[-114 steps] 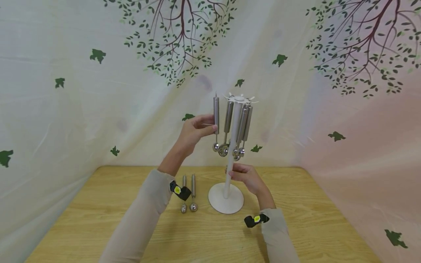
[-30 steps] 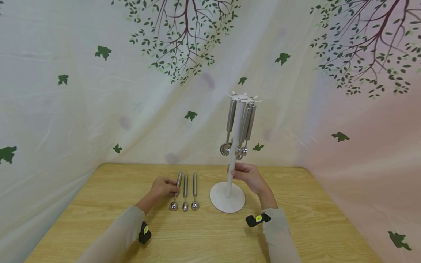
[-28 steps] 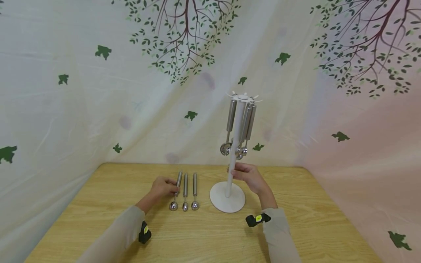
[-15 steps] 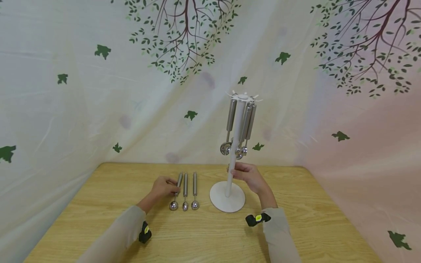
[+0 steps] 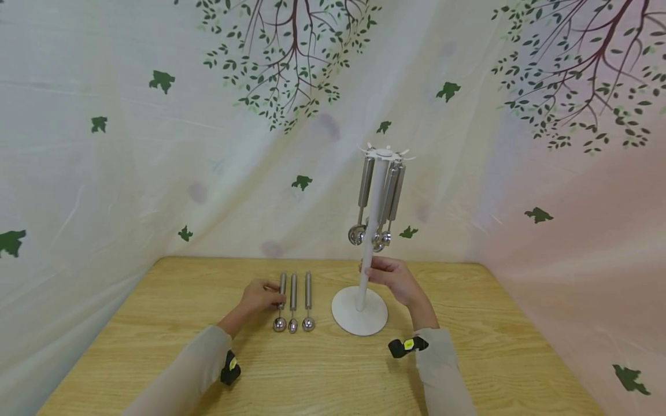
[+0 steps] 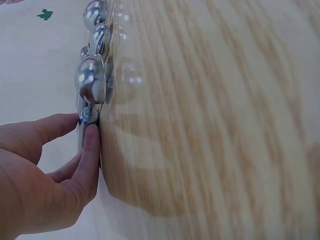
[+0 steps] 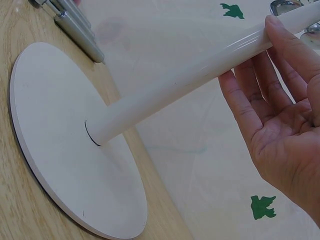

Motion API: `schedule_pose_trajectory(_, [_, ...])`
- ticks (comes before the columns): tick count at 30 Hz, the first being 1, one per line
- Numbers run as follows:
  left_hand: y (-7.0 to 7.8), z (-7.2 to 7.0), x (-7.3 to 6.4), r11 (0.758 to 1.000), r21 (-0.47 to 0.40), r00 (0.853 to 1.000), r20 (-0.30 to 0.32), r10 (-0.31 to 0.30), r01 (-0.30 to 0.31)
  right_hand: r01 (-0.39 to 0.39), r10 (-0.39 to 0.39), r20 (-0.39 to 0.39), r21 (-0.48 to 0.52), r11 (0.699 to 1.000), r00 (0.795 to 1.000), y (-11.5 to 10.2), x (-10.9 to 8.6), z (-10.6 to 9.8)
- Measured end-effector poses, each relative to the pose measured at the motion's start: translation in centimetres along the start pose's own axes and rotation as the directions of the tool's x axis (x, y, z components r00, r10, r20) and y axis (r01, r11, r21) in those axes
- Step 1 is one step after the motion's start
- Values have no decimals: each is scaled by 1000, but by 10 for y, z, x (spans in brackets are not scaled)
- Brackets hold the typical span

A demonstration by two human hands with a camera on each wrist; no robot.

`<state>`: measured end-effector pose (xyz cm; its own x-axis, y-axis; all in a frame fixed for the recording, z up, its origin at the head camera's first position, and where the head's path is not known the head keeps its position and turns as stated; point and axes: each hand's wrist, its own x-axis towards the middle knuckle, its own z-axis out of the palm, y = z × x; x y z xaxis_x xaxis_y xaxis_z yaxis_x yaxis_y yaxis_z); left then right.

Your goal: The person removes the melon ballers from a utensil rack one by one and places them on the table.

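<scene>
Three steel melon ballers lie side by side on the table, their bowls domed side up. My left hand pinches the handle of the leftmost melon baller; the left wrist view shows thumb and fingers around its handle, just below the round bowl. Beside it lie a melon baller with an oval bowl and one with a round bowl. My right hand holds the post of a white rotating-style stand, thumb on one side and fingers on the other, seen closely on the post.
Several steel utensils with small scoop ends hang from the hooked top of the stand. The wooden table meets a pale printed cloth at its back edge.
Earlier my left hand held a melon baller up by the stand's top; it came down to the table's left. Since then its bowl has swung right, straightening beside the others. My right hand stays.
</scene>
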<state>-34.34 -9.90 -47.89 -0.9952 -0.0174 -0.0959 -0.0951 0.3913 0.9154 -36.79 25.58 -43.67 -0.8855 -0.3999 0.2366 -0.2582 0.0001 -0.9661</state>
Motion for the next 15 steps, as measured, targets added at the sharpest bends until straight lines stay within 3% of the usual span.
schedule_pose_trajectory(15, [5, -2, -3, 1000, -8, 1000, 28, -5, 5, -12, 12, 5, -6, 1000, 1000, -1, -1, 0])
